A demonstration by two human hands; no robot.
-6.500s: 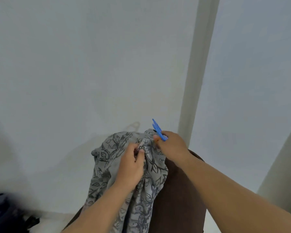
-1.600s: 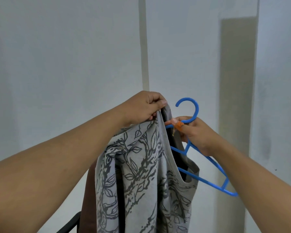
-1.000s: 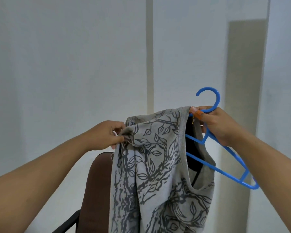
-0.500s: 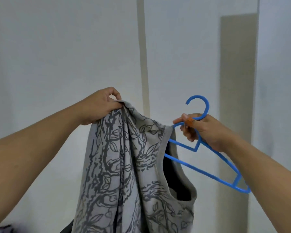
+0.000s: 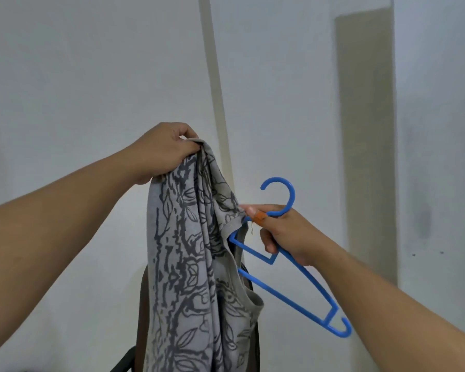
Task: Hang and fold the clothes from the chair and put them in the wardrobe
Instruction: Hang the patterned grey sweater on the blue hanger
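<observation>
White wall [image 5: 91, 76] behind, left hand [image 5: 164, 151] gripping patterned top [image 5: 188, 264], right hand [image 5: 287, 234] gripping half-buried blue hanger [image 5: 304, 277], chair [image 5: 142, 318] mostly hidden.

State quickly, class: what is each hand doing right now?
Left hand: closed, gripping the top of the grey patterned garment.
Right hand: closed on the blue hanger, pinching the garment's edge.

Two bare forearms, no sleeves, orange band on right index finger [image 5: 258, 216]
</observation>
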